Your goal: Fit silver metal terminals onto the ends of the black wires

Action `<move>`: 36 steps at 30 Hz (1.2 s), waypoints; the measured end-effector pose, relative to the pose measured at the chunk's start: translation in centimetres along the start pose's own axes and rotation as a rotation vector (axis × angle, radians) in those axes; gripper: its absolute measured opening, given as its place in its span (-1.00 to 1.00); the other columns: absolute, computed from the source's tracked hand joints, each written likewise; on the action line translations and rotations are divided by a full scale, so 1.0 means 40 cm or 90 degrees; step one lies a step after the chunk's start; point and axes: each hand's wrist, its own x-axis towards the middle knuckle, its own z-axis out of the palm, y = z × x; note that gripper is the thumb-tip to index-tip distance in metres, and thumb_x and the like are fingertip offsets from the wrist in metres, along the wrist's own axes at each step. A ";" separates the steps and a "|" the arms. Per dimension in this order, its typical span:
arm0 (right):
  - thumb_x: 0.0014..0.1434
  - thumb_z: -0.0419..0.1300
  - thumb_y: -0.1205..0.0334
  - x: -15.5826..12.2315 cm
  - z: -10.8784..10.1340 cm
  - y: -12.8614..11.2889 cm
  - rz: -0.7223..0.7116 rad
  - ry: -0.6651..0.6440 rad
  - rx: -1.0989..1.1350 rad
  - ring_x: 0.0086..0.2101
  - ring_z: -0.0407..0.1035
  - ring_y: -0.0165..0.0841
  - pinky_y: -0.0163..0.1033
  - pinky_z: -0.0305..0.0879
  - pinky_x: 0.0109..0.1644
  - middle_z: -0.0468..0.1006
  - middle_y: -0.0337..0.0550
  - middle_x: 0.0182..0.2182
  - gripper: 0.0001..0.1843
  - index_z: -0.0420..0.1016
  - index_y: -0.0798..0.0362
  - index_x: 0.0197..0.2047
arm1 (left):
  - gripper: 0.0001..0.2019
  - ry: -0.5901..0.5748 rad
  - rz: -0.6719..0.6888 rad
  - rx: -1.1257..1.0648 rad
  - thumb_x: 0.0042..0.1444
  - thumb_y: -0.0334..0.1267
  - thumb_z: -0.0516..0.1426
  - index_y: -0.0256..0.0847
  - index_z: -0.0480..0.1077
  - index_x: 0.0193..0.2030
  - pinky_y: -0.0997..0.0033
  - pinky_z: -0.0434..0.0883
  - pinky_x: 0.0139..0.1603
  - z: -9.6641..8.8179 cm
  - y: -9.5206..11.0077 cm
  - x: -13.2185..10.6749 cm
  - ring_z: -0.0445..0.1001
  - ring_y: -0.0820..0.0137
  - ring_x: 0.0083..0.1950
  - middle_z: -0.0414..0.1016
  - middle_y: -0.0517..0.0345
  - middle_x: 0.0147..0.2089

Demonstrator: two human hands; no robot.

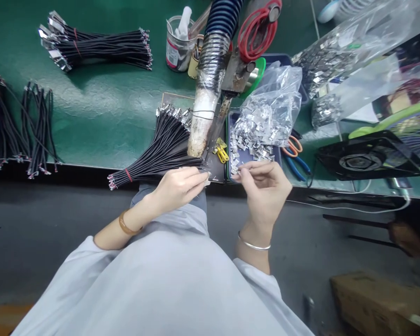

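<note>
My left hand (184,186) is closed in a pinch at the table's front edge, with a small silver piece (207,182) showing at its fingertips. Whether a cable runs from that piece is hidden by the fingers. Just behind this hand lies a fanned bundle of black cables (161,147), tied with a red band and tipped with metal connectors. My right hand (266,189) pinches a tiny metal connector at the front rim of a blue tray (245,156). Loose metal connectors (254,133) and a clear plastic bag (278,100) fill much of that tray.
A ribbed hose (213,60) with a whitish nozzle hangs between the cables and tray, beside a soldering iron (227,100). Pliers (296,158) and a black fan (367,156) sit to the right. More cable bundles (101,46) lie left; a tin cup (178,46) stands behind.
</note>
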 end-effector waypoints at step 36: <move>0.13 0.39 0.34 -0.073 0.080 0.027 0.093 -0.094 0.136 -0.24 0.63 -0.36 -0.30 0.60 -0.22 0.71 -0.15 -0.24 -0.93 0.67 -0.04 -0.33 | -0.84 0.097 -0.222 -0.197 0.30 -0.47 0.16 -0.27 0.50 -0.32 0.52 0.42 -0.25 0.062 0.023 -0.031 0.55 0.45 -0.32 0.61 0.11 -0.35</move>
